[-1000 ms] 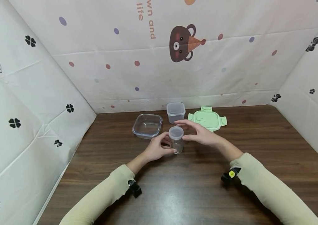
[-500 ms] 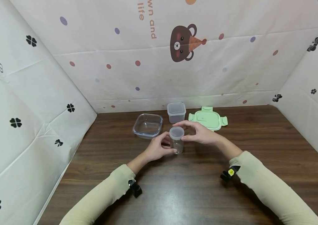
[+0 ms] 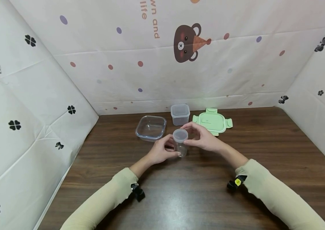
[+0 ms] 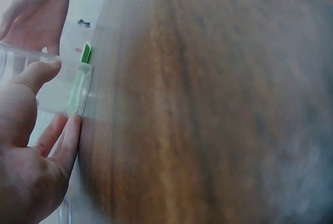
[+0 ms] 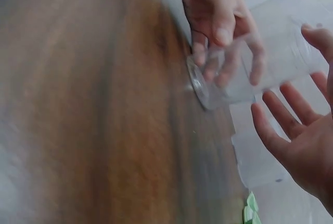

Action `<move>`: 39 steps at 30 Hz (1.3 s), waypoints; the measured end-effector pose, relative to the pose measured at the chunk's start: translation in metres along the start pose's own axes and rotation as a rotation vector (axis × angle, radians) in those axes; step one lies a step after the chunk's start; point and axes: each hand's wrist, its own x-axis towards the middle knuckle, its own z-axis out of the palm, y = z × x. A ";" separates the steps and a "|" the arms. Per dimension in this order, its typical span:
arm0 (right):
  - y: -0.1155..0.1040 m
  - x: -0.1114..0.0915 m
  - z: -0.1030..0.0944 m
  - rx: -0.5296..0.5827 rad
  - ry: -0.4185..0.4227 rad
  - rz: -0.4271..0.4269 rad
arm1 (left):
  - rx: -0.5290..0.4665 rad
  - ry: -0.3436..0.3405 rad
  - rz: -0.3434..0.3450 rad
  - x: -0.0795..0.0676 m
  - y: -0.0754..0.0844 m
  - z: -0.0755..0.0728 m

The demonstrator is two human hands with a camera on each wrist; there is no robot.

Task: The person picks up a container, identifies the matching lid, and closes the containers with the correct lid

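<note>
A clear cylindrical jar (image 3: 181,149) with a frosted round lid (image 3: 180,135) stands upright on the table. My left hand (image 3: 160,151) grips the jar's lower body from the left, thumb in front and fingers round the far side. At the top, my right hand (image 3: 204,139) holds the lid from the right, its thumb at the near edge and fingers curved behind. The right wrist view shows the jar (image 5: 229,78) between both hands, the left hand's fingers spread near its base. In the left wrist view the left thumb (image 4: 39,75) lies along the clear wall.
Behind the jar, a square glass container (image 3: 150,128) stands open on the left. A small frosted plastic box (image 3: 180,115) with a lid is near the back wall. Beside it lies a light green clip lid (image 3: 212,122). Patterned white cloth (image 3: 122,86) walls the table in.
My right hand's fingers and thumb have shifted around the jar lid, the thumb now coming nearer the front. The left hand and the jar have stayed in place.
</note>
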 end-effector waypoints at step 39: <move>-0.009 0.000 0.017 -0.102 0.112 0.035 | 0.054 0.008 -0.065 -0.007 0.027 0.002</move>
